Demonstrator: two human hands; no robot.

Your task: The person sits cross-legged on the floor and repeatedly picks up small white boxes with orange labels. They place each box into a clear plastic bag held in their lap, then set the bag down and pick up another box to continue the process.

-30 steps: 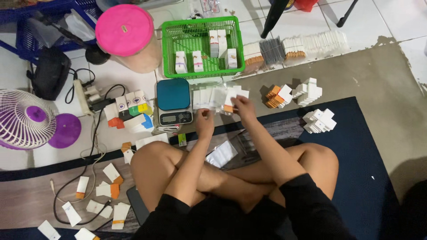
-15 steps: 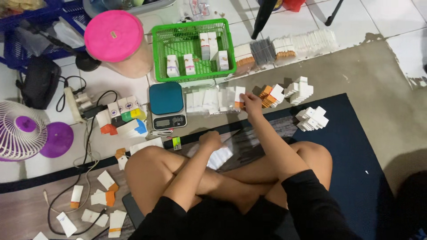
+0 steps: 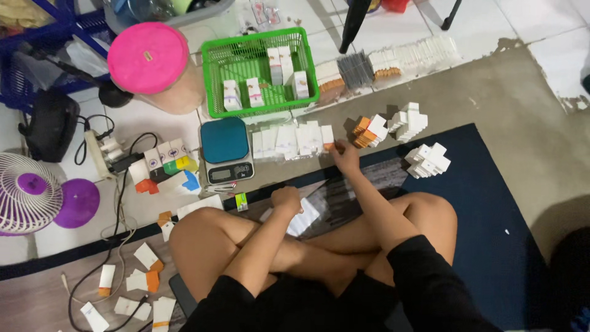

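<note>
**A:** Item one, your right hand [image 3: 345, 157]?

**B:** It sits at the right end of the row of flat white cartons [image 3: 287, 140], on the bare floor just off the far edge of the dark blue floor mat [image 3: 491, 233]. Your fingers curl down onto the last carton, the one with an orange end. I cannot tell whether you grip it or only touch it.

**A:** Item two, your left hand [image 3: 287, 198]?

**B:** It is clenched into a loose fist above the white paper sheets [image 3: 305, 216] on the mat, by your knee. I cannot tell if anything is inside it.

**A:** What has changed?

**B:** A second ago both your hands were up at the row. Your left has since drawn back toward your lap, so only your right is working the cartons.

**A:** And nearby?

**B:**
- Teal-topped digital scale [image 3: 225, 150], just left of the row.
- Green plastic mesh basket [image 3: 212, 80] holding upright white boxes, beyond the scale.
- Stack of orange-and-white boxes [image 3: 367, 130], just right of your right hand.
</note>
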